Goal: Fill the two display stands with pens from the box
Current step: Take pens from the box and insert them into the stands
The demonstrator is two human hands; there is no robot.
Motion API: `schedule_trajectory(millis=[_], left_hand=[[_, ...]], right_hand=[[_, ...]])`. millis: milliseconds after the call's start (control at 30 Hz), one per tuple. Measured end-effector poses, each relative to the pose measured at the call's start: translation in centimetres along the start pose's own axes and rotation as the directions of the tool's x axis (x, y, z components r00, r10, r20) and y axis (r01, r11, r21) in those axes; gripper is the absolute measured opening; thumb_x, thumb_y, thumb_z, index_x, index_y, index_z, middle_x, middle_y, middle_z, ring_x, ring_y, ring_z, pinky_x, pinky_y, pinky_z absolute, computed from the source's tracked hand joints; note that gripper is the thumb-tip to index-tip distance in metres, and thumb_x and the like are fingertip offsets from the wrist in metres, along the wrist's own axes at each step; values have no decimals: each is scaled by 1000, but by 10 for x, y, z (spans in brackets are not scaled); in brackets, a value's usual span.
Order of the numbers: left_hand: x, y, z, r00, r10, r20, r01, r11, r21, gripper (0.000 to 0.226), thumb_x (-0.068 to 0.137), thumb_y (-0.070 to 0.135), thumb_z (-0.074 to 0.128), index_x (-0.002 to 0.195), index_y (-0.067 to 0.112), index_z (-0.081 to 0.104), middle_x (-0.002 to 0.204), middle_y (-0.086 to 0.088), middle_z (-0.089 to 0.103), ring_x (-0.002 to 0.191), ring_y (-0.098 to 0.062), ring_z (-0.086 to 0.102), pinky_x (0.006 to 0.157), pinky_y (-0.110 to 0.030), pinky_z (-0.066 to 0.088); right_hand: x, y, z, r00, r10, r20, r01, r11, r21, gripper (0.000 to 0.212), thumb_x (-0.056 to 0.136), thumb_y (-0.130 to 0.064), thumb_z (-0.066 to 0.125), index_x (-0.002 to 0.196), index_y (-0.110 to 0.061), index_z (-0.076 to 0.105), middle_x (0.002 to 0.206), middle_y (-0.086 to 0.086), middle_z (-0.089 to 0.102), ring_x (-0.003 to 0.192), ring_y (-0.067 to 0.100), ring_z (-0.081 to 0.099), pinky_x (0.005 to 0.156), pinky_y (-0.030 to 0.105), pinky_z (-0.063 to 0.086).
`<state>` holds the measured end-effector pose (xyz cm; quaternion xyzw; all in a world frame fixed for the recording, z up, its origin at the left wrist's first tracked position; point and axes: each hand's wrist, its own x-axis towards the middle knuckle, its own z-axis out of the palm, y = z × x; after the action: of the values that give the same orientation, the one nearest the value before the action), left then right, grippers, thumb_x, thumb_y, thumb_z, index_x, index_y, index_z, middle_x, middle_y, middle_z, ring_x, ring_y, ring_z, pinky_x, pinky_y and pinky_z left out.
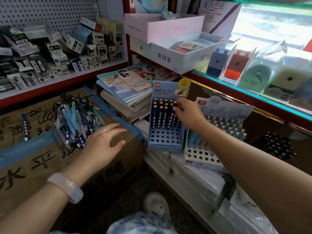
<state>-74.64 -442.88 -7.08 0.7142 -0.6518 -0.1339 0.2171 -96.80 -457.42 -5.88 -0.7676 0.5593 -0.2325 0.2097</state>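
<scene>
Fingers (176, 108) on pen, two display stands (164, 132)

Front holes (163, 137) open (book stack (128, 105) left)

You have two display stands: a blue stand (164, 141) and a white stand (200, 156) just beside it. In the blue stand I count roughly eleven orange-capped pens (161, 108), though your right hand (187, 112) covers some. One cardboard box (50, 157) carries a loose pile of pens (74, 122), too tangled to count, plus one single pen (25, 125) lying apart. One phone (135, 81) lies on one stack of books (125, 102). Two hands show; your left hand (103, 144) wears one ring (104, 130) and one bracelet (65, 187).
</scene>
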Motion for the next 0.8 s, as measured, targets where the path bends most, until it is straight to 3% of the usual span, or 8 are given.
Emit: schedule_trajectory(millis=[100, 533, 700, 800], left_hand=[[-1, -1, 1, 1000, -13, 5, 13, 1000, 2, 37, 90, 30, 57, 126, 30, 55, 145, 6, 39, 135, -16, 32, 112, -38, 23], [-5, 1, -6, 999, -38, 18, 38, 999, -2, 37, 91, 32, 54, 128, 32, 52, 146, 6, 36, 136, -16, 30, 113, -38, 21], [-14, -12, -22, 996, -93, 5, 93, 996, -15, 36, 91, 31, 54, 127, 30, 53, 144, 4, 38, 134, -18, 32, 111, -38, 25], [-24, -23, -29, 992, -127, -24, 127, 992, -27, 35, 91, 27, 55, 126, 24, 55, 139, 1, 44, 130, -18, 38, 106, -32, 29]], right_hand=[[-1, 5, 0, 999, 18, 39, -20, 999, 39, 18, 96, -15, 49, 109, -5, 57, 96, 15, 67, 88, 28, 65, 81, 47, 54], [-8, -1, 9, 991, 90, 103, -66, 973, -219, 23, 96, -21, 50, 99, -2, 62, 96, 14, 68, 90, 28, 64, 81, 41, 53], [-21, -23, -5, 996, 20, -90, -35, 984, -175, 23, 95, -18, 48, 112, -11, 61, 106, 12, 65, 94, 29, 60, 80, 43, 53], [-21, -59, -6, 993, -85, -77, 75, 989, -125, 26, 94, -19, 45, 115, -15, 61, 105, 10, 65, 91, 27, 60, 78, 43, 53]])
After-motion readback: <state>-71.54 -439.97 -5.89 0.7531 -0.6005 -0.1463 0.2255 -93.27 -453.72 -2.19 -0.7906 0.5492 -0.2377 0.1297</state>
